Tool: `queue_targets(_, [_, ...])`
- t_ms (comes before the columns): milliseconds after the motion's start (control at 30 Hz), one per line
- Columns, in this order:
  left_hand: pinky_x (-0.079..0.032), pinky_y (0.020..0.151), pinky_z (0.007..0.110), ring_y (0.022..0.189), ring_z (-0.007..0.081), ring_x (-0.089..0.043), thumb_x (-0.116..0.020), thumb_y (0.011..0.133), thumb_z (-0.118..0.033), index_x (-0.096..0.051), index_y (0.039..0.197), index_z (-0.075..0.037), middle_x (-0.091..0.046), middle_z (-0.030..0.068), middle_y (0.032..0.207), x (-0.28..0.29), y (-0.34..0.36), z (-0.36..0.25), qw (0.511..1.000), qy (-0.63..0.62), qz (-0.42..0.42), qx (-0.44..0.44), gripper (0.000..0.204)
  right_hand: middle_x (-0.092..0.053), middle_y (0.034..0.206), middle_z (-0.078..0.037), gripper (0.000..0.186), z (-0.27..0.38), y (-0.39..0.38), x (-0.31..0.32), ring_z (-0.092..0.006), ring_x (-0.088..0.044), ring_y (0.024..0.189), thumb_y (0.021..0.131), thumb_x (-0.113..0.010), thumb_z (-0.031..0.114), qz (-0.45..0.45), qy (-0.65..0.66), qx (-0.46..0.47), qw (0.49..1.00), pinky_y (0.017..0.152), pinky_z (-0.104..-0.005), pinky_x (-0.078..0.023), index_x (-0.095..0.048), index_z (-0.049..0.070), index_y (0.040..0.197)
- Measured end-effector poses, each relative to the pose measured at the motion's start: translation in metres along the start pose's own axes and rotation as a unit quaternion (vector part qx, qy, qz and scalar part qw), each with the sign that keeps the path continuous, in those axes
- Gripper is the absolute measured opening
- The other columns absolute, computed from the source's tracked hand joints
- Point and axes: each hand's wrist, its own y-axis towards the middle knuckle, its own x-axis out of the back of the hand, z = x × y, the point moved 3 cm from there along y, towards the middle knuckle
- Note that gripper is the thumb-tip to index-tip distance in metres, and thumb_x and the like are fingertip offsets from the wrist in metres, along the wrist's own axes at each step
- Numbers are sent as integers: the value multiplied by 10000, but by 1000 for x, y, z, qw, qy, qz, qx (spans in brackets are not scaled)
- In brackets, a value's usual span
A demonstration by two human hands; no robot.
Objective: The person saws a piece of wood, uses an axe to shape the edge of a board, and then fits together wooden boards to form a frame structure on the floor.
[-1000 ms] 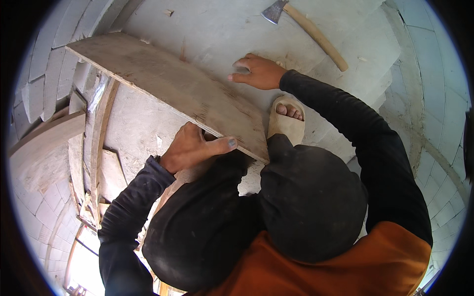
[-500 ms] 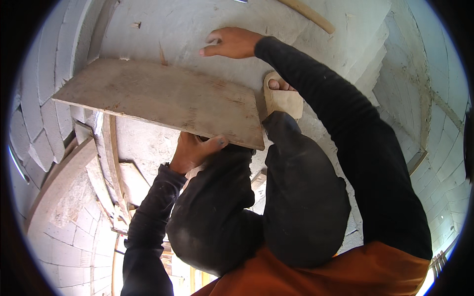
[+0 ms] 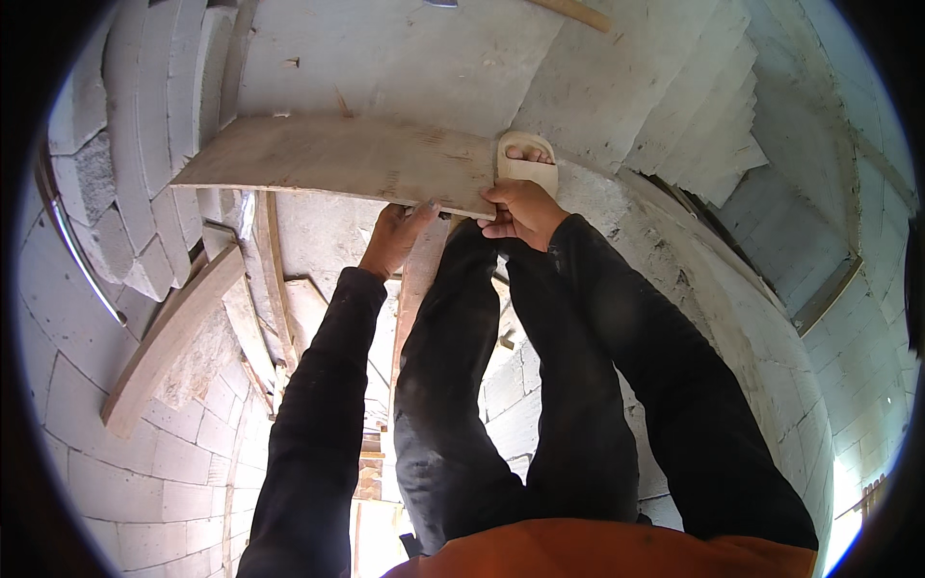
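Observation:
A thin, weathered plywood board [image 3: 328, 154] lies crosswise in front of me at thigh level or below. My left hand [image 3: 395, 236] grips its near edge right of the middle, thumb up on the edge. My right hand [image 3: 520, 212] has closed on the near right corner, fingers curled round it. Just beyond that corner is a beige sandal [image 3: 528, 173] with my bare toes in it. An axe, partly cut off by the top rim of the picture, shows its wooden handle [image 3: 568, 13] and some of its metal head [image 3: 440, 3].
Grey blocks [image 3: 145, 144] are stacked at the left. Timber planks [image 3: 173, 328] lean below them beside a block wall [image 3: 135, 472]. A pale surface with jagged, stepped edges [image 3: 703, 125] is at upper right. Another block wall [image 3: 867, 337] curves along the right rim, near a wooden piece [image 3: 824, 299].
My right hand has come down from open air above the board onto its near right corner and taken hold. My legs look straighter, and the view has shifted.

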Motion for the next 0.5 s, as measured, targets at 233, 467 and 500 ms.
queue_targets(233, [-371, 1170, 382, 1358, 260, -511, -703, 978, -610, -530, 1458, 85, -617, 195, 1401, -20, -7, 9, 999, -8, -39, 22, 862, -698, 928, -66, 285, 7, -13, -11, -176, -728, 732, 1087, -562, 306, -19, -53, -32, 998, 643, -331, -630, -629, 57, 1209])
queue_targets(467, [-423, 1080, 368, 1211, 189, -571, -653, 1040, -489, -628, 1338, 66, -669, 145, 1312, -39, -7, 20, 994, -83, -38, 58, 630, -718, 876, -110, 292, -2, -21, -17, -188, -727, 632, 1086, -549, 287, -36, -60, -23, 997, 560, -323, -629, -627, 27, 1194])
queue_targets(500, [-430, 1067, 366, 1190, 180, -578, -644, 1047, -467, -637, 1319, 71, -675, 142, 1302, -39, -7, 24, 991, -103, -47, 73, 603, -718, 874, -112, 295, -1, -21, -18, -191, -727, 627, 1086, -550, 288, -40, -58, -23, 997, 557, -323, -630, -628, 24, 1193])
